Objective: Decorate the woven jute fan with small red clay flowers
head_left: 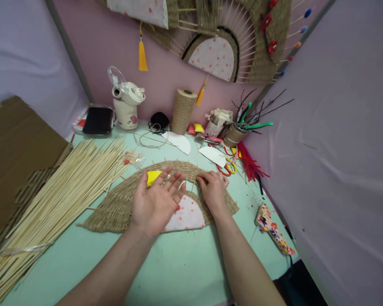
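Note:
A half-round fan woven from brown twine [111, 208] over thin sticks lies flat on the table. At its lower middle sits a white half-disc of dotted fabric [191, 214]. Palm up and fingers spread, my left hand [155, 204] is over the left half of the fan. Behind its thumb shows a small yellow piece [153, 177]. My right hand [213, 191] rests at the fan's right part, thumb and fingers pinched together near the gap between the woven bands. Whatever is in that pinch is hidden or too small to name.
Thin wooden sticks [67, 191] lie in a bundle at left, beside cardboard [19, 131]. A twine spool [184, 111], white half-round pieces [178, 142] and a can with green-handled pliers [235, 135] stand or lie behind. A flower-patterned glue gun [272, 229] lies at right.

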A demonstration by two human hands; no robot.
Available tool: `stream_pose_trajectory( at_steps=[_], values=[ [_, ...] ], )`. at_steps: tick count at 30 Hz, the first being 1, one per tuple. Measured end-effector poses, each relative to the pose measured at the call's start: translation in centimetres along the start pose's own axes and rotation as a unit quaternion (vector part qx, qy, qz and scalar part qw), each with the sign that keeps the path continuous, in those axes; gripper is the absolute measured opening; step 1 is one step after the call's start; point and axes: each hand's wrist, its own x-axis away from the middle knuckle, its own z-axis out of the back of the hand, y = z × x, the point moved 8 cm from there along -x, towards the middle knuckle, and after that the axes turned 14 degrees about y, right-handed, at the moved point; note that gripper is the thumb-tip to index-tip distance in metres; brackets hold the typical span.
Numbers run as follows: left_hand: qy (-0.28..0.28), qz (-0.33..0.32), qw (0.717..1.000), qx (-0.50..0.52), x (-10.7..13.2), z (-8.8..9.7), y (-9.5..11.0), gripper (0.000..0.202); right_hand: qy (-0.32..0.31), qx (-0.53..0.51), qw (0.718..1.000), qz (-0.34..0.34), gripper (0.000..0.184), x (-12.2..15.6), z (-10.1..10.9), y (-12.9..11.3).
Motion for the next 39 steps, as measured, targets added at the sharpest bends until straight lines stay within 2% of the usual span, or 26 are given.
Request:
stream_pose_trajectory(
  at_steps=[39],
  values=[
    [-0.005,0.002,1.000,0.002,0.03,-0.18,0.01,0.046,0.014,0.027,0.999,0.022,0.022,-0.34,-0.66,-0.36]
  ],
)
